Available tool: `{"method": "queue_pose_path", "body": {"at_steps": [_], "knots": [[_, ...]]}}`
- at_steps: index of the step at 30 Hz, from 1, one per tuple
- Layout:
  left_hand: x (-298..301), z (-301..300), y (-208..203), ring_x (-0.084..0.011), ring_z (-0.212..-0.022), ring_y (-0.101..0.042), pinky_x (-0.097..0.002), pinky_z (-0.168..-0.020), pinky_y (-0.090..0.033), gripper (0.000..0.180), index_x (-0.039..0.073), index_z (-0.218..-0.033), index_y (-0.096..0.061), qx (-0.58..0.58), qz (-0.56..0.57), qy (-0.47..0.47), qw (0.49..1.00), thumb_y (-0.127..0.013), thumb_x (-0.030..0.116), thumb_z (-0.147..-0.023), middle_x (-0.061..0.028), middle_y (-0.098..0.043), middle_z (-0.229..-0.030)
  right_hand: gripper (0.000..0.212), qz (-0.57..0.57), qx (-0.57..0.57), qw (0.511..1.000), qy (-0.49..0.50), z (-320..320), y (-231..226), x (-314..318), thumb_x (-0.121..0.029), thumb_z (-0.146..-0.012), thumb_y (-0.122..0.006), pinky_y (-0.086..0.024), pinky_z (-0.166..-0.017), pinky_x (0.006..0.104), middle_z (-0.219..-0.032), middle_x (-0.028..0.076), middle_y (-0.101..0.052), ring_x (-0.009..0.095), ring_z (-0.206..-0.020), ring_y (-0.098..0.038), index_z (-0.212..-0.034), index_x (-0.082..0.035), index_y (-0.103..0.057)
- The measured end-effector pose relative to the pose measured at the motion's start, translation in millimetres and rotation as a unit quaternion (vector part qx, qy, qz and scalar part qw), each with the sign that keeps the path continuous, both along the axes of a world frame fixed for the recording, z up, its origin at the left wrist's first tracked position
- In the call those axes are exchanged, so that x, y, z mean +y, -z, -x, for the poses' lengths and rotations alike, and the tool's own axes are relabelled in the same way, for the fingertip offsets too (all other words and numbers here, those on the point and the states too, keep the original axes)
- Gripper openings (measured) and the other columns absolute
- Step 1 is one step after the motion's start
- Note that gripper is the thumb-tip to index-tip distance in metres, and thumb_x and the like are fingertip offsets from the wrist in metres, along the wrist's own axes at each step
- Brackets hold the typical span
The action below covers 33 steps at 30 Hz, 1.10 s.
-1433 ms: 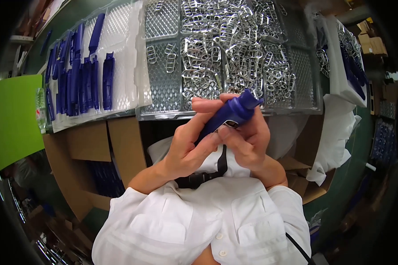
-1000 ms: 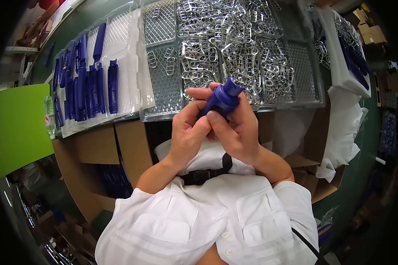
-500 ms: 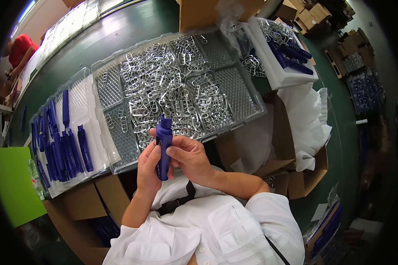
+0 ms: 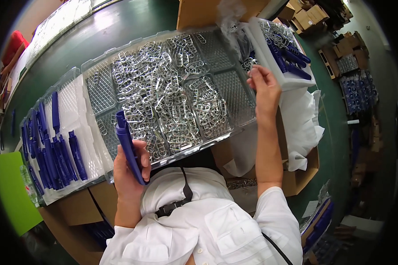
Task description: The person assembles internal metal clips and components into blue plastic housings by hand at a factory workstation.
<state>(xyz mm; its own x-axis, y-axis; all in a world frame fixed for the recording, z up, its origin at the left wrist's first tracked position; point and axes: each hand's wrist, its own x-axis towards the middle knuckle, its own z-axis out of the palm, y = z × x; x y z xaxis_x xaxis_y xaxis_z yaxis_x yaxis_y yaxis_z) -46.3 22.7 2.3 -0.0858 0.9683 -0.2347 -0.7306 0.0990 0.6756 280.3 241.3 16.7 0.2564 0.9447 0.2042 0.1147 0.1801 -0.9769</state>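
Observation:
My left hand is wrapped round a long, dark blue plastic handle-shaped piece, its upper end tilted toward the left. It is held just in front of the clear plastic tray, which is heaped with shiny oval metal links. Out to the right, my right hand is raised above the tray's right edge, beside the white foam box. Its thumb and fingertips are pinched together; whatever is between them is too small to make out. A few metal links lie just behind those fingertips.
More blue plastic pieces lie in rows on a tray at the left, beside a lime-green board. The foam box holds metal links and blue pieces. Cardboard boxes stand below the table edge. A person in red is at the far left.
My right hand has let go of the blue piece and moved far right to the foam box. My left hand has shifted left, keeping the blue piece and tilting it.

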Motion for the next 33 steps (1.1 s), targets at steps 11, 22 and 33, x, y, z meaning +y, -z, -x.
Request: {"method": "queue_pose_path", "body": {"at_steps": [11,22,33], "knots": [[-53.1,36.1,3.0,-0.0085,-0.057,-0.051,-0.0198,-0.049,-0.041,0.088,-0.010,-0.153,-0.037,0.103,0.002,0.015,0.995,-0.068,0.040,-0.087,-0.0140,-0.060,-0.102,0.032,0.024,-0.130,0.984,0.117,-126.5,7.4,190.6,-0.020,-0.095,-0.074,-0.054,-0.066,0.0247,-0.090,0.006,-0.076,0.011,-0.077,-0.070,-0.119,0.000,-0.075],[-67.2,27.9,11.5,-0.0129,-0.065,-0.060,-0.0227,-0.050,-0.048,0.069,-0.004,-0.149,-0.037,0.082,0.009,-0.008,0.997,-0.059,0.035,-0.097,-0.0236,-0.062,-0.114,0.021,-0.030,-0.340,0.907,-0.247,75.6,-25.0,27.6,-0.009,-0.094,-0.072,-0.056,-0.080,0.0282,-0.102,0.010,-0.079,0.017,-0.086,-0.074,-0.113,-0.002,-0.076],[-81.4,43.2,12.3,-0.0167,-0.080,-0.064,-0.0290,-0.064,-0.056,0.069,-0.002,-0.158,-0.034,0.066,-0.020,0.030,0.997,-0.051,0.037,-0.104,-0.0201,-0.060,-0.119,0.028,-0.030,-0.595,0.782,-0.183,155.6,27.1,-6.7,-0.030,-0.087,-0.079,-0.056,-0.088,0.0461,-0.110,0.011,-0.070,0.031,-0.110,-0.067,-0.104,-0.008,-0.077]]}}
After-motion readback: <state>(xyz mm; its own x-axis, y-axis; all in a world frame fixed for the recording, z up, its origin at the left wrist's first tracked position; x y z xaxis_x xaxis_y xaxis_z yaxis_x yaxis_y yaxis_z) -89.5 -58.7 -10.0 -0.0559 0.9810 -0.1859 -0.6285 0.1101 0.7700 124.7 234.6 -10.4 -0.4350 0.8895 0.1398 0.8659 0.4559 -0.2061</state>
